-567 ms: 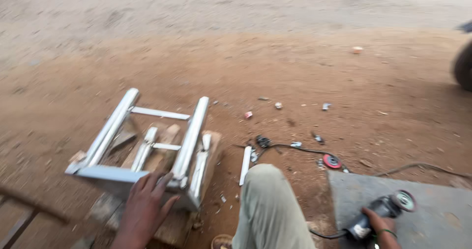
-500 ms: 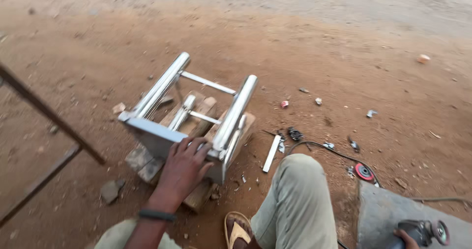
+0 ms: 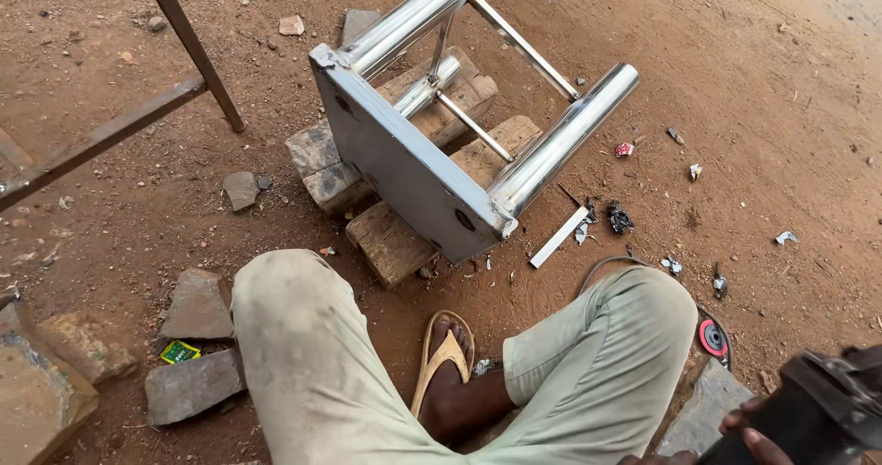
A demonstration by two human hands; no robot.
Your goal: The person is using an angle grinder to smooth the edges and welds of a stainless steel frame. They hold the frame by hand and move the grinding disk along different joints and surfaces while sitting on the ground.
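Observation:
A polished steel frame [image 3: 404, 166], made of a flat end plate and two tubes joined by thin rods, lies tilted on wooden blocks [image 3: 390, 240] on red dirt. No hand touches it. At the bottom right corner my right hand [image 3: 749, 428] grips a dark angle grinder [image 3: 818, 410]; only some fingers show. My left hand is out of view. My bent legs in pale trousers and a sandalled foot [image 3: 446, 355] fill the lower middle.
A rusty bar frame [image 3: 119, 130] crosses the upper left. Flat stones [image 3: 197, 304] lie at the lower left. A loose metal strip [image 3: 559, 237], a red grinding disc [image 3: 713, 337], a cable [image 3: 602, 267] and small scraps lie to the right, beside a grey slab [image 3: 707, 405].
My left hand has come off the frame's end plate and left the view. The view has dropped and moved in closer to the frame. The grinder is nearer.

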